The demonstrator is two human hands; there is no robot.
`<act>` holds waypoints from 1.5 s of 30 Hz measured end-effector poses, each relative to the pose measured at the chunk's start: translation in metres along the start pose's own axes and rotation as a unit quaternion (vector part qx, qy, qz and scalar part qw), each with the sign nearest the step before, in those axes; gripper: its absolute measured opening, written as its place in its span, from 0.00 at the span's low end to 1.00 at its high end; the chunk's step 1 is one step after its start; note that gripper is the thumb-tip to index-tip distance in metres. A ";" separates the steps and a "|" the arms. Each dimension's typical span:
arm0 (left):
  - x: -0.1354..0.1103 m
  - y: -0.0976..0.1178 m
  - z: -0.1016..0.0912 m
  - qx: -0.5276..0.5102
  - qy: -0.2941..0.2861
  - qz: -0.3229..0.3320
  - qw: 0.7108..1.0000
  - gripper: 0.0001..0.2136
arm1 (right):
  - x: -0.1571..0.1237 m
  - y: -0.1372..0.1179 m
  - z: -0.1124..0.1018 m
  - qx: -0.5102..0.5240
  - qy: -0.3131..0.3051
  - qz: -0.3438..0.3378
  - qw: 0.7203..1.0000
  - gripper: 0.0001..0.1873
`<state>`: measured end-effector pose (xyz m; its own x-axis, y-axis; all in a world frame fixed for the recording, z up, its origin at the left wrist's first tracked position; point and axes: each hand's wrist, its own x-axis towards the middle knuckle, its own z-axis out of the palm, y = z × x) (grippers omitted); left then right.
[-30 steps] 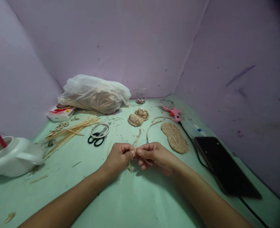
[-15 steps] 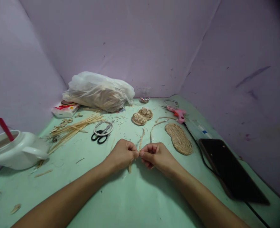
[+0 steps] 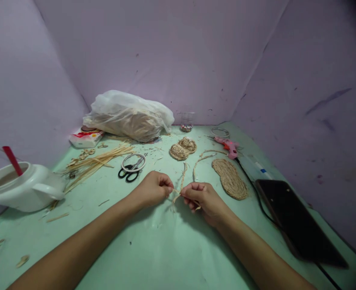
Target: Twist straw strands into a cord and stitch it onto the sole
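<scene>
A short braided cord (image 3: 183,177) of pale straw points away from me between my hands, its loose strands towards me. My right hand (image 3: 202,200) pinches it near its lower end, and a strand pokes out below the fingers. With thumb and forefinger, my left hand (image 3: 157,188) grips one thin straw strand (image 3: 175,190) that stretches across to the cord. Just beyond my right hand lies a longer curved cord (image 3: 195,167). A flat coiled straw sole shape (image 3: 230,179) rests to the right, and a smaller figure-eight coiled straw piece (image 3: 183,148) lies farther back.
Scissors (image 3: 129,174) lie under a ring (image 3: 133,162) on the left, beside loose straw strips (image 3: 99,163). A white pot (image 3: 27,189) stands far left. On the right are a pink glue gun (image 3: 228,147), its cable and a dark phone (image 3: 299,223). A plastic bag (image 3: 129,119) sits behind.
My left hand has drawn slightly away from my right, with a strand now stretched between them. The strand ends below the cord have shifted. The view has moved a little.
</scene>
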<state>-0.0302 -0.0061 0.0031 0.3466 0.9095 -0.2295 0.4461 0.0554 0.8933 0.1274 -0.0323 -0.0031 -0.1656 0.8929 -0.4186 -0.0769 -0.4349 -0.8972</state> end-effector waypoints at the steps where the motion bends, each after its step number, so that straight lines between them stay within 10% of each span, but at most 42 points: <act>1: 0.001 -0.002 -0.002 0.012 -0.003 -0.008 1.000 0.04 | 0.000 0.000 0.000 0.002 0.001 0.002 1.000 0.05; 6: -0.002 0.006 -0.023 0.041 -0.022 -0.092 0.995 0.07 | -0.001 0.001 0.000 0.003 0.016 0.007 1.000 0.05; 14: -0.001 0.023 -0.089 0.178 0.249 -0.027 0.952 0.13 | 0.001 0.004 0.003 -0.010 0.025 0.020 0.999 0.06; 20: 0.038 0.018 -0.068 0.374 0.209 -0.075 0.901 0.07 | 0.002 0.003 0.004 -0.002 0.032 0.018 0.999 0.07; 33: 0.033 0.011 -0.050 0.544 0.156 -0.132 0.814 0.11 | 0.003 0.003 0.002 0.032 0.022 0.005 0.999 0.04; 45: -0.011 0.060 -0.058 0.438 0.198 0.034 0.876 0.08 | 0.004 0.007 0.003 0.019 0.022 -0.013 0.999 0.04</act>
<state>-0.0549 0.0108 0.0820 0.1611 0.9795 0.1206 0.9580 -0.1846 0.2195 0.1236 -0.0315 -0.0106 -0.1196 0.9078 -0.4020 -0.1176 -0.4150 -0.9022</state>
